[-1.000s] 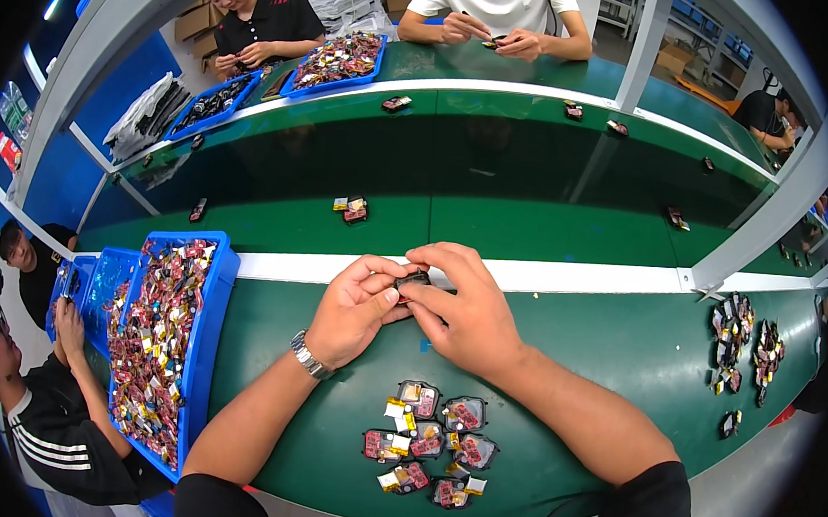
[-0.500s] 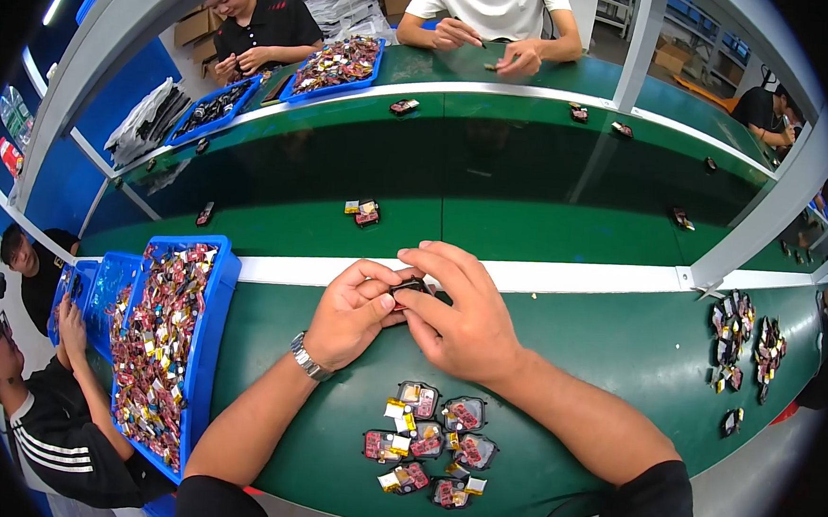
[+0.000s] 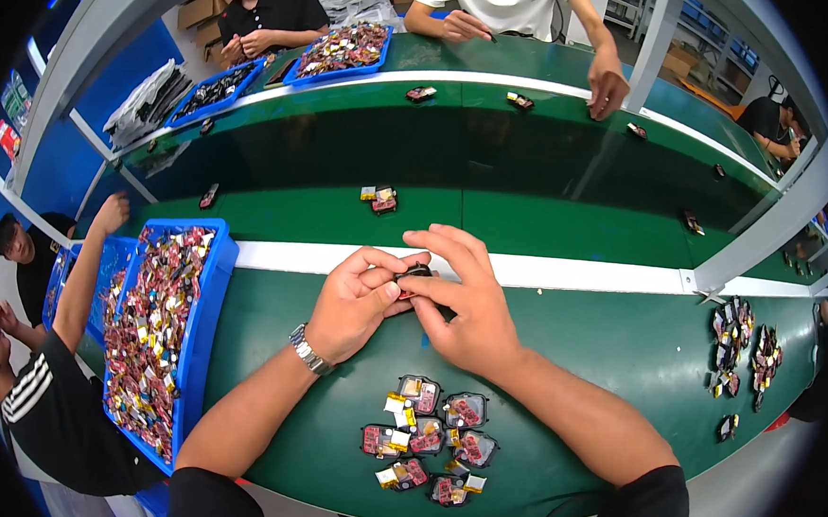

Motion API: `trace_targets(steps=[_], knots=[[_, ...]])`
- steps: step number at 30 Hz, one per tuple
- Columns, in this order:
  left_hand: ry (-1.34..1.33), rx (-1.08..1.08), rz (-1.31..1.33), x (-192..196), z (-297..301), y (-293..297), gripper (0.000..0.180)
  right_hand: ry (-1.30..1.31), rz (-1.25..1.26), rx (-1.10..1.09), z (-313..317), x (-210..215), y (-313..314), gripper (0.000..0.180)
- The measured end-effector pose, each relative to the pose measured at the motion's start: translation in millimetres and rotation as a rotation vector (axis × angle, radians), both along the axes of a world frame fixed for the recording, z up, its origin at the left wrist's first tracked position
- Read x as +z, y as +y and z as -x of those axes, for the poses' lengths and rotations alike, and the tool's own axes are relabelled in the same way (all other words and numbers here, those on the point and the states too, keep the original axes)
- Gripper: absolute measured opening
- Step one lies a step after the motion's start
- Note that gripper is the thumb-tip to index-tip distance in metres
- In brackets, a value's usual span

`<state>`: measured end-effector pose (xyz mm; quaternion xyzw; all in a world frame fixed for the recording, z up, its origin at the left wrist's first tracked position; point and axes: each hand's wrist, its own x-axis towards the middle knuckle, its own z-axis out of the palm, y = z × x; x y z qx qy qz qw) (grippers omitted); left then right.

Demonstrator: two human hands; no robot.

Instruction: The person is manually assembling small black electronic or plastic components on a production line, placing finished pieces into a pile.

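A blue bin (image 3: 205,293) full of small parts sits left of the hands on the green worktop (image 3: 618,337). The left hand (image 3: 359,303) and right hand (image 3: 463,304) meet, both pinching one small dark part (image 3: 416,273) between fingertips. Below the hands lies a pile of parts (image 3: 427,439).

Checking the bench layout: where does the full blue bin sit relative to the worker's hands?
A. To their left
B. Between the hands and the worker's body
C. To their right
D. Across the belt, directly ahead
A: the blue bin of small parts lies left of the left hand and right hand.
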<state>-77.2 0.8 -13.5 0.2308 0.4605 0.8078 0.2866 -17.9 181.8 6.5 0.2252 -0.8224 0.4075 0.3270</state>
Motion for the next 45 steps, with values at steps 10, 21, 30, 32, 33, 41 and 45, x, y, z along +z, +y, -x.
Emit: trace_targets(steps=[10,21,30,32,33,41,45], knots=[[-0.037,0.056,0.035,2,0,-1,0.022,-0.017,-0.126,-0.026,0,4,-1,0.027],[-0.057,0.014,0.108,9,-3,2,0.025,0.063,-0.133,-0.095,-1,5,-1,0.025],[-0.078,0.022,0.142,10,-3,3,0.025,0.047,-0.192,-0.154,0,3,-3,0.024],[-0.076,0.031,0.152,11,-4,3,0.024,0.036,-0.209,-0.156,-1,3,-3,0.023],[-0.076,0.037,0.161,11,-4,3,0.024,0.034,-0.202,-0.159,-1,2,-3,0.023],[-0.080,0.072,0.190,15,-8,7,0.022,0.045,-0.154,-0.206,-1,4,-6,0.020],[-0.038,0.143,0.229,15,-10,12,0.019,-0.001,-0.109,-0.209,-1,2,-7,0.020]])
